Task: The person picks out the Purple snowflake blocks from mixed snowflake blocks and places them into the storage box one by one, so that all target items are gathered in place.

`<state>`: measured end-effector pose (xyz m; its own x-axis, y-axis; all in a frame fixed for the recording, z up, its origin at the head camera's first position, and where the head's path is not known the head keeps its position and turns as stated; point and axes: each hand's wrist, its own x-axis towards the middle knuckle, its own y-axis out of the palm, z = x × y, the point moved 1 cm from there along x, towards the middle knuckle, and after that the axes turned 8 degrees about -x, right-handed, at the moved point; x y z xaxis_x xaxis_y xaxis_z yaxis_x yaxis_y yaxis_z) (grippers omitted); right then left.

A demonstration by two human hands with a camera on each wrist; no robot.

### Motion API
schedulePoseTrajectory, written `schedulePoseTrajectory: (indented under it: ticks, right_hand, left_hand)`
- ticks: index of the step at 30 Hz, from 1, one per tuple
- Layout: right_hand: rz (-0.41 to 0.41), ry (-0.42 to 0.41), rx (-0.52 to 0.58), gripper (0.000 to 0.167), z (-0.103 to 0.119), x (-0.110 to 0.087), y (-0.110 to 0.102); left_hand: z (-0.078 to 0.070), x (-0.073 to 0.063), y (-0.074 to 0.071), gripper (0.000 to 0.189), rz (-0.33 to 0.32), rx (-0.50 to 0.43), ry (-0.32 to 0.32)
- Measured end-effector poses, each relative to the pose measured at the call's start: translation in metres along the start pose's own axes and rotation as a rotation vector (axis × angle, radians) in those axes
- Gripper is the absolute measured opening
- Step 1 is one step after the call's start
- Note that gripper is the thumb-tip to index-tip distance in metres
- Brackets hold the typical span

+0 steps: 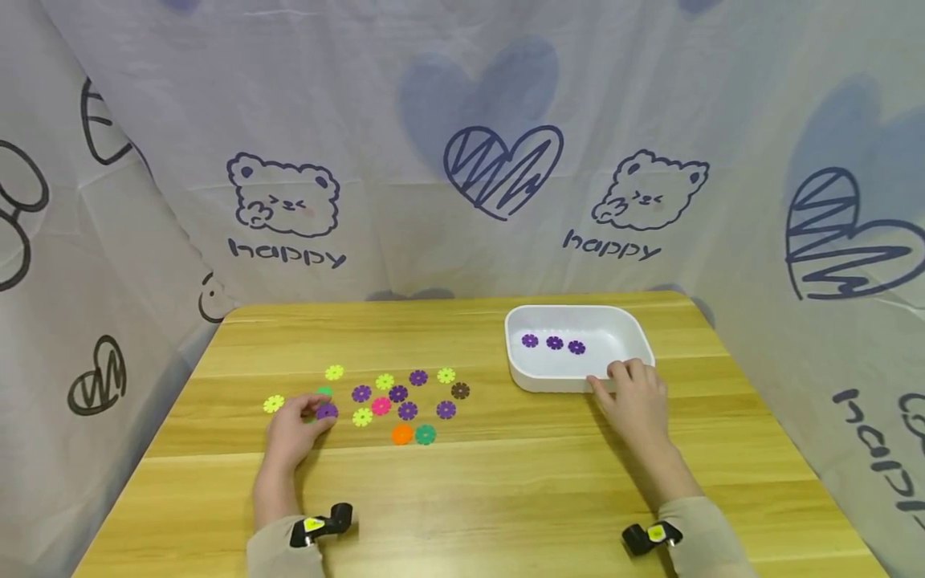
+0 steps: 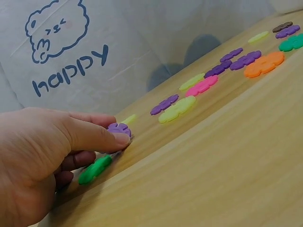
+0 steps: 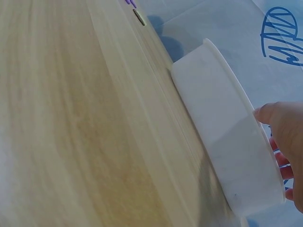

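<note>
My left hand point(image 1: 292, 432) pinches a purple flower-shaped disc point(image 2: 119, 130) between thumb and finger, just over the tabletop. A green disc point(image 2: 95, 170) lies beneath that hand's curled fingers. With thumb and fingers, my right hand point(image 1: 636, 401) grips the near right rim of a white plastic tray point(image 1: 549, 384). Inside the tray, three purple discs point(image 1: 554, 343) lie in a row.
Loose discs lie spread over the wooden table point(image 1: 462, 506): several purple and yellow ones, a pink disc point(image 1: 381, 406), an orange disc point(image 1: 401, 434), a teal disc point(image 1: 425, 434) and a brown disc point(image 1: 460, 391). A printed cloth point(image 1: 405, 273) hangs behind the table.
</note>
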<state>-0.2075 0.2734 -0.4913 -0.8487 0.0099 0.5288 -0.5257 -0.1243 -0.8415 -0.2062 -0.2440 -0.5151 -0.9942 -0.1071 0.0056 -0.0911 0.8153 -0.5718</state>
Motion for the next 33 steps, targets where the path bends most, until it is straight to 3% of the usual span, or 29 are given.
schedulePoseTrajectory:
  ticks: [20,28,33]
  right_hand:
    - [-0.017,0.001,0.008,0.037,-0.001,-0.001,0.002]
    - [-0.022,0.002,0.012,0.037,-0.001,-0.001,0.002]
    - [-0.005,0.009,0.018,0.037,-0.001,0.0,0.001]
  left_hand:
    - [-0.005,-0.001,0.0,0.026,-0.051,-0.108,-0.074]
    - [-0.02,-0.001,-0.003,0.028,-0.154,-0.196,-0.061]
    - [-0.033,-0.001,-0.005,0.03,-0.186,-0.237,-0.059]
